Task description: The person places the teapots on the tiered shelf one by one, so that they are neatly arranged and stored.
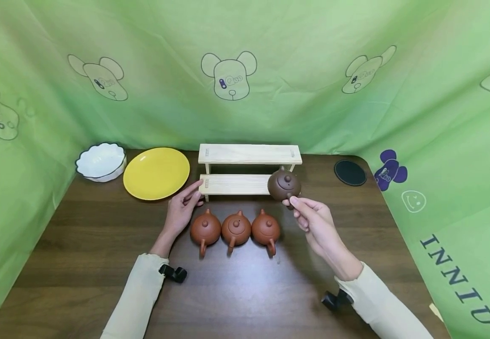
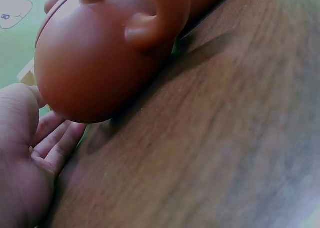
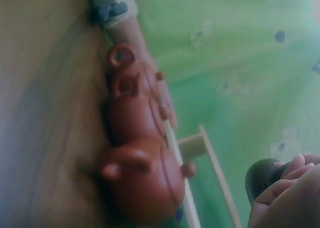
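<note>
A dark brown clay teapot [image 1: 284, 185] is at the right end of the lower board of a two-tier wooden rack [image 1: 234, 184]; whether its base touches is unclear. The right hand [image 1: 317, 217] pinches its handle. The left hand [image 1: 180, 210], fingers extended, touches the board's left end. Three reddish-brown teapots [image 1: 236, 229] line up just in front, leaving broad desk [image 1: 236, 301] toward the near side. A yellow plate [image 1: 156, 173] and scalloped white bowl [image 1: 102, 162] sit left; a black oval coaster [image 1: 350, 173] lies near the right edge.

Dark wood table [image 1: 236, 301] here, guys: scalloped white bowl [image 1: 100, 160], yellow plate [image 1: 156, 174], pale two-tier wooden rack [image 1: 249, 154], three reddish teapots [image 1: 236, 230] in a row, black oval mat [image 1: 350, 173].
</note>
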The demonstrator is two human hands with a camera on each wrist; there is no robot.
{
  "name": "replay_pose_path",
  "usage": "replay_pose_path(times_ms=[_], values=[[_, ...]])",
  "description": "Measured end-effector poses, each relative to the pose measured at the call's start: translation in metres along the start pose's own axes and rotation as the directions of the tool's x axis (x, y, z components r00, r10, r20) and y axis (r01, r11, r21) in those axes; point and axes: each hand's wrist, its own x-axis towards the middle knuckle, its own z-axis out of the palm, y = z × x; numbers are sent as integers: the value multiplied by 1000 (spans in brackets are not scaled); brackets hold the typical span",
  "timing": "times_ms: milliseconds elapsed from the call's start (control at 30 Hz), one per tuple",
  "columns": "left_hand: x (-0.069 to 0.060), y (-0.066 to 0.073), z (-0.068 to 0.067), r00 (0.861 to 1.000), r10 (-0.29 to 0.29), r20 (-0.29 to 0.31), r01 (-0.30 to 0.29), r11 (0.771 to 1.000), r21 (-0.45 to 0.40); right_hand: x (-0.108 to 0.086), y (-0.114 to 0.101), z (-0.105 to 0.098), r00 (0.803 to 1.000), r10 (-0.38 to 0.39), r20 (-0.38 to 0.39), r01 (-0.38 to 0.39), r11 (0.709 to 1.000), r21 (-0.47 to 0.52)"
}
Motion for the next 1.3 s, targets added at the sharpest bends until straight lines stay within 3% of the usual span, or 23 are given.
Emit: replay_pose_path(times_ms=[633, 767, 967, 1200, 1300], values=[[-2, 11, 3, 999, 38, -7, -38, 999, -7, 38, -15, 63, 987, 105, 120, -112, 992, 54], [-2, 12, 3, 1000, 23, -16, -23, 1000, -16, 48, -17, 76, 989, 94, 113, -105, 991, 89], [-6, 20, 5, 997, 69, -27, -69, 998, 0, 70, -14, 94, 993, 81, 88, -91, 989, 117], [0, 2, 1, 1000, 19, 2, -19, 1000, -10, 92, -12, 105, 994, 88, 64, -95, 988, 123], [1, 0, 0, 1000, 8, 7, -8, 1000, -9, 99, -10, 108, 994, 87, 68, -95, 988, 121]])
